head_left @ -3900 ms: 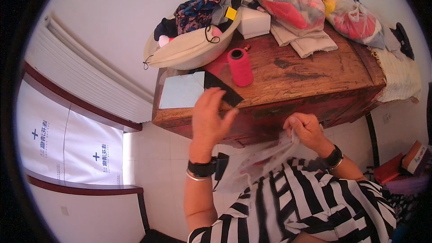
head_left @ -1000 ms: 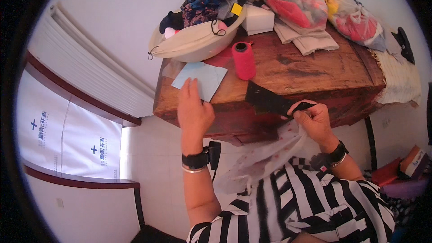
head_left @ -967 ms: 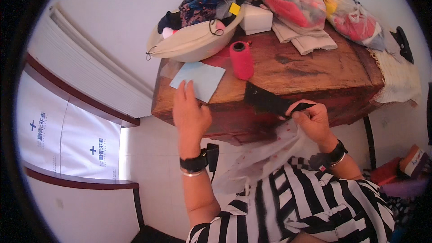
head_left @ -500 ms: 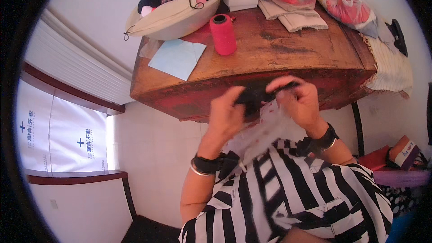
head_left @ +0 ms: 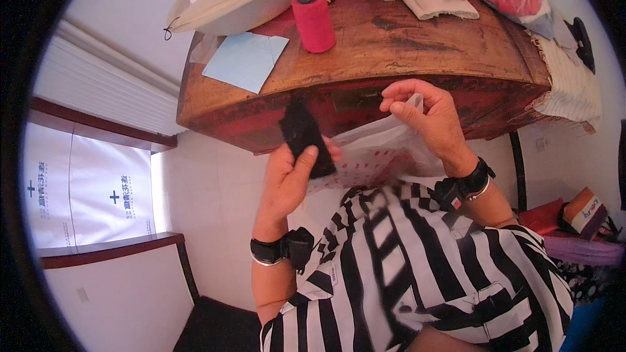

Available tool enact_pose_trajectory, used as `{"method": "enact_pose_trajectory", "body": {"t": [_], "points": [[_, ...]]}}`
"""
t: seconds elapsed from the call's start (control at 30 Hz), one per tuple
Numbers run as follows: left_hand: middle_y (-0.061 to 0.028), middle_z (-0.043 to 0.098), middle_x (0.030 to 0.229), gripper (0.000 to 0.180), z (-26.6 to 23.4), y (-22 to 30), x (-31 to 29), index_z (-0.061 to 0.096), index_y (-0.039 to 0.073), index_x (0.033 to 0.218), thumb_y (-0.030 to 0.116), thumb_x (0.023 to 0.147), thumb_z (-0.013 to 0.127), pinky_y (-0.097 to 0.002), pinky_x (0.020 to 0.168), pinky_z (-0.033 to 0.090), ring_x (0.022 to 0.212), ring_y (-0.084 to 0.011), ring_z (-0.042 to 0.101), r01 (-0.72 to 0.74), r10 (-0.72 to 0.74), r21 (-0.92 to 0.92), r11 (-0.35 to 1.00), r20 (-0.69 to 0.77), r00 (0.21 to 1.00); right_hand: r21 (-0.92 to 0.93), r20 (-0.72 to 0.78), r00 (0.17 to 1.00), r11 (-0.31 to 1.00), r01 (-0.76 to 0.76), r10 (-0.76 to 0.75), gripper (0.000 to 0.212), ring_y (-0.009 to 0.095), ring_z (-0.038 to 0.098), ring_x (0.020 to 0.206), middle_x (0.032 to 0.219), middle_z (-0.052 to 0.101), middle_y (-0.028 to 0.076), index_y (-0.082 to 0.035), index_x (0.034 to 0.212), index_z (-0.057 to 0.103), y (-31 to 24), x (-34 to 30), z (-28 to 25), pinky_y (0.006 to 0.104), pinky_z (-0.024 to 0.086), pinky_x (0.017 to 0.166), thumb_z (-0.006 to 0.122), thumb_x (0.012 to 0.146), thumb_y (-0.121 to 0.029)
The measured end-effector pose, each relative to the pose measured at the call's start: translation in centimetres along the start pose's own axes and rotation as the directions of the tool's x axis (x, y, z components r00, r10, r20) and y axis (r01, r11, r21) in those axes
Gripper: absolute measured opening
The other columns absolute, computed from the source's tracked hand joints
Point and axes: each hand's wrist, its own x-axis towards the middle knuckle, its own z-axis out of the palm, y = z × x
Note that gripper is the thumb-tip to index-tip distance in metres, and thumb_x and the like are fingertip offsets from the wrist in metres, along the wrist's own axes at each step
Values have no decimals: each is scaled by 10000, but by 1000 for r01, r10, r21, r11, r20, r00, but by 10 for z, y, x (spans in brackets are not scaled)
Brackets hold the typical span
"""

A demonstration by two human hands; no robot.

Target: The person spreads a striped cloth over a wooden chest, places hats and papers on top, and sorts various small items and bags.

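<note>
My left hand (head_left: 287, 179) is closed round a flat, dark piece that looks like folded black cloth (head_left: 305, 138), thumb on top. It is held in front of the chest's front, a little below its top edge. To the right, my right hand (head_left: 433, 117) has its fingers curled, with the upper edge of a thin translucent plastic bag (head_left: 372, 156) caught at the thumb and palm. Red printing shows on the bag, which hangs between my hands in front of my striped shirt. What lies inside the bag cannot be made out.
The wooden chest (head_left: 391, 45) carries a pink thread cone (head_left: 314, 23), a light blue paper (head_left: 244, 62), a pale basin (head_left: 254, 13) of clothes, folded beige cloth (head_left: 433, 0) and a filled plastic bag (head_left: 512, 0). A striped cloth (head_left: 567, 88) hangs over its right end.
My left hand has moved left and down with the black piece, away from my right hand. The right hand has risen slightly, and the bag is spread wider between them.
</note>
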Motion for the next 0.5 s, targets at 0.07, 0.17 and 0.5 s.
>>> {"method": "enact_pose_trajectory", "body": {"t": [0.07,0.17,0.5], "points": [[-78,685,947,224,-12,1,0,605,-19,1086,158,999,498,-281,806,513,909,-133,636,-74,89,137,988,-102,991,4,47,999,1000,8,-8,187,102,629,867,926,692,56,-8,1022,668,-3,-2,0,248,489,789,676,863,-107],[-57,681,950,201,-20,8,-3,619,-14,1062,138,994,508,-275,809,505,886,-120,625,-94,121,225,970,-107,987,-56,85,996,998,40,-35,178,111,643,880,929,693,58,-8,1017,665,-1,-1,0,248,494,795,676,864,-99],[-213,649,826,128,10,-8,-5,643,0,945,64,848,589,-429,669,500,766,-391,619,-313,83,838,448,310,947,5,121,992,1000,28,-28,159,114,654,867,930,695,60,-7,1012,660,0,0,13,260,518,780,660,873,-85]]}}
